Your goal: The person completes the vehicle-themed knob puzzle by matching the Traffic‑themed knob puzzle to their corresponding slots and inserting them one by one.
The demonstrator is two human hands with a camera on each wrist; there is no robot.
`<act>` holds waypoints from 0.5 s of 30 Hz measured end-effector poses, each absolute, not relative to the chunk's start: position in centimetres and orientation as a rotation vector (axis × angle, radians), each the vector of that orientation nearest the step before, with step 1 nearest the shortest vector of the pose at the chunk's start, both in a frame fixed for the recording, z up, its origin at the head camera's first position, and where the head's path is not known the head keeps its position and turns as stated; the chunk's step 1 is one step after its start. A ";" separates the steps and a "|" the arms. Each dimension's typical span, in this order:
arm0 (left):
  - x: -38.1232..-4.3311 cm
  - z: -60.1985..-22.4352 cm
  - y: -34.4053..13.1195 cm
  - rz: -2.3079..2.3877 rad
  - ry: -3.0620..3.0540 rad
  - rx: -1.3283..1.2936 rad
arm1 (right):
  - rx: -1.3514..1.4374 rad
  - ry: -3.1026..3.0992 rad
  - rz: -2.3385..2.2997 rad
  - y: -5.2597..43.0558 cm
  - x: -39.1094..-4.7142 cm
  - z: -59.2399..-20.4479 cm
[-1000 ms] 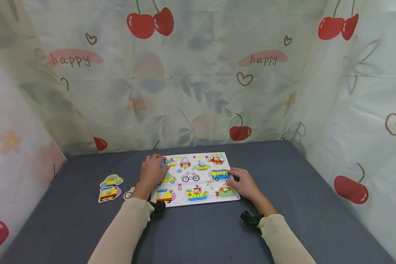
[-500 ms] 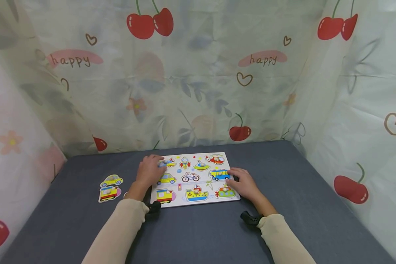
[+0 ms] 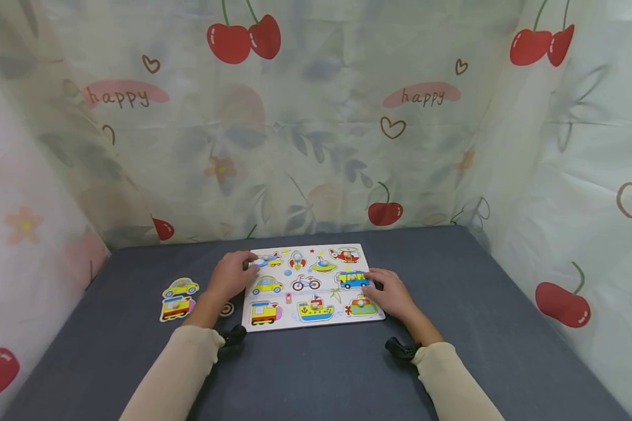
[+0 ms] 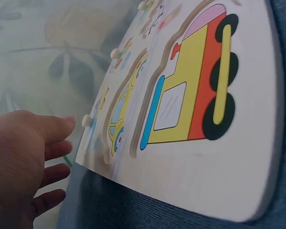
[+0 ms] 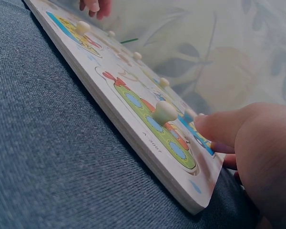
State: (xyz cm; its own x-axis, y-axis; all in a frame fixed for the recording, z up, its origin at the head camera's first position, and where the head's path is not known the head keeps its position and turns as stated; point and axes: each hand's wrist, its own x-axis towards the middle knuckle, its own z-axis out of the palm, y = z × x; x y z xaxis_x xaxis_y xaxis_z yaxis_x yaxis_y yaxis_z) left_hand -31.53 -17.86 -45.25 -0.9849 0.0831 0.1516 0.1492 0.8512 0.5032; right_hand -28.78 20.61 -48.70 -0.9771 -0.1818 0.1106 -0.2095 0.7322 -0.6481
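A white wooden peg puzzle board (image 3: 295,301) printed with vehicles lies flat on the table. My left hand (image 3: 227,277) is at the board's upper left corner, fingers loose and holding nothing, near the knobbed airplane piece (image 3: 270,261). In the left wrist view, my left hand (image 4: 19,167) appears apart from the board. My right hand (image 3: 393,294) rests at the board's right edge, with thumb and fingertips by the blue bus piece (image 3: 353,279). Left of the board lie a yellow car piece (image 3: 181,286) and a train piece (image 3: 176,307). Behind my left wrist shows part of a bicycle piece (image 3: 227,309).
Car (image 3: 267,285), train (image 3: 264,314) and bicycle (image 3: 306,283) pictures on the board carry no knobs. Boat (image 3: 316,310) and submarine (image 3: 360,306) pieces sit near its front edge. A dark cloth covers the table (image 3: 316,374); printed curtains (image 3: 305,146) stand behind and beside it.
My left hand has drawn back leftward from the airplane piece at the board's upper left, uncovering the board's car picture and more of the left edge. My right hand stays in place.
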 end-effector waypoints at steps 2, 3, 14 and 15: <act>-31.2 -45.1 -17.8 -0.811 -2.910 -0.201 | 0.325 -2.890 1.086 20.6 -28.8 -48.7; -31.0 -45.0 -17.8 -0.813 -2.915 -0.207 | 0.319 -2.890 1.091 20.6 -28.8 -48.7; -29.6 -45.1 -17.8 -0.789 -2.915 -0.226 | 0.313 -2.883 1.111 20.5 -28.6 -48.6; -29.4 -45.1 -17.9 -0.790 -2.908 -0.225 | 0.313 -2.881 1.111 20.5 -28.6 -48.6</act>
State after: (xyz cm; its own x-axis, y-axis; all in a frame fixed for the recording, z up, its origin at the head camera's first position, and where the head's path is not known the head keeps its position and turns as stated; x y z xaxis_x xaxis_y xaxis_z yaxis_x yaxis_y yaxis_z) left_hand -29.39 -17.94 -45.15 -0.9818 0.1115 0.1538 0.1740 0.8527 0.4925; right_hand -28.64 20.46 -48.59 -0.9790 -0.1737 0.1071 -0.2007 0.7237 -0.6603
